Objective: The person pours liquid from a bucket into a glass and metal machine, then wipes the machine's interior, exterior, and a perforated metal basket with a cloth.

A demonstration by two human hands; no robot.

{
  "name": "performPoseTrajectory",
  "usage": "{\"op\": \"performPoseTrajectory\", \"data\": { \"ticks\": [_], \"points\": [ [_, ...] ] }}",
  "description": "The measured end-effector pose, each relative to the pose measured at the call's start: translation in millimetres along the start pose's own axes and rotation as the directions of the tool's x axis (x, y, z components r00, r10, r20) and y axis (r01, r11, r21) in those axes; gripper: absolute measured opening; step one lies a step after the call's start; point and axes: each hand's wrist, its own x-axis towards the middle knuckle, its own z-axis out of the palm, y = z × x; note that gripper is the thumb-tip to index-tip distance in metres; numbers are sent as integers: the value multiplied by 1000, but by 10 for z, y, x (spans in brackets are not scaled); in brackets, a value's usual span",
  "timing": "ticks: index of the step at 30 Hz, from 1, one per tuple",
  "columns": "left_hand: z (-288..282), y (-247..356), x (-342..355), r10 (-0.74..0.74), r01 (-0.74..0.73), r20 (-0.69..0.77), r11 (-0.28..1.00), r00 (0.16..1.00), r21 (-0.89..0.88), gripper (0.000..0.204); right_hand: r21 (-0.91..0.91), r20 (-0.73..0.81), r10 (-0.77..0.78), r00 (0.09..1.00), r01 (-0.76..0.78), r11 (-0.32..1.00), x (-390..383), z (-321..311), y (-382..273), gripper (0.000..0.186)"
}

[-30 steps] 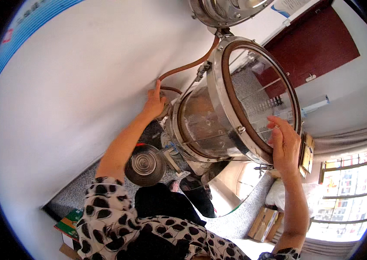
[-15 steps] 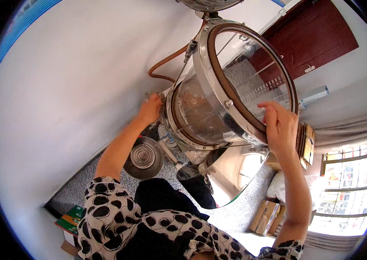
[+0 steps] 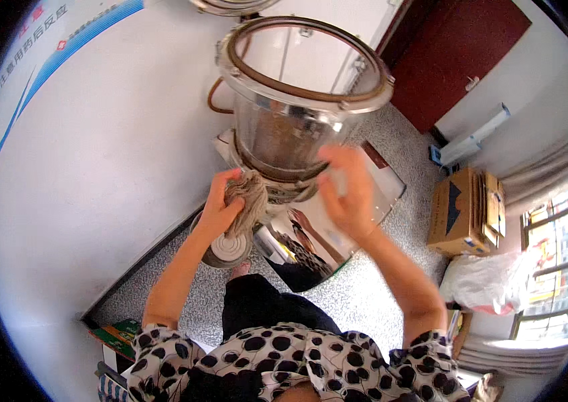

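Observation:
A large clear cylinder point(image 3: 277, 134) with a metal rim and brown gasket point(image 3: 284, 87) stands before me on a polished metal base point(image 3: 310, 251). Close to the cylinder's lower left side, my left hand point(image 3: 220, 204) grips a crumpled grey-brown rag point(image 3: 250, 194). My right hand point(image 3: 349, 194), smeared by motion, is by the lower right of the cylinder with thumb and fingers apart and nothing visible in it. Part of a round metal lid point(image 3: 230, 5) shows above the cylinder, at the back. Below the rag is a round ridged metal piece point(image 3: 229, 248), partly hidden.
A white wall point(image 3: 116, 167) rises close on the left. To the right are cardboard boxes point(image 3: 458, 211), a white plastic bag point(image 3: 481, 281) and a barred window point(image 3: 558, 261). A dark red door point(image 3: 455, 67) is at the back right. A brown hose point(image 3: 215, 97) curves behind the cylinder.
My right hand has let go of the cylinder's upper rim and moved lower. My left hand has come round from the cylinder's side with the rag. The whole view has turned.

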Motion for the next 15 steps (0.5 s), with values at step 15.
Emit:
{"op": "performPoseTrajectory", "data": {
  "ticks": [15],
  "points": [
    [1177,-485,-270,45,51,-149,812,988,581,41,-356,434,79,897,91,930,-1251,180,501,55]
  ]
}}
